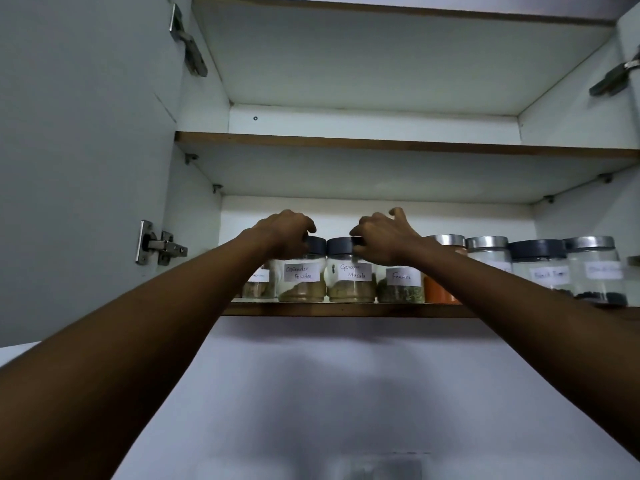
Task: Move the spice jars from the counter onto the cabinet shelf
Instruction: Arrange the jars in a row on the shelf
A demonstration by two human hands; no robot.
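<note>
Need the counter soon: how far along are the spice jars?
Done: the Fennel jar and others stand on the lower shelf. In hand: left hand grips the Coriander Powder jar, right hand the Garam Masala jar. Left: unknown, the counter is out of view.

White-labelled clear glass spice jars (595, 271) stand upright in a row along the front of the lowest cabinet shelf (346, 310). The Coriander Powder jar (303, 277) and the Garam Masala jar (350, 278), dark-lidded and part-filled with tan powder, stand just beside each other, the left hand (287, 233) gripping the first lid, the right hand (384, 242) the second. The Fennel jar (400, 285) stands just right of them
</note>
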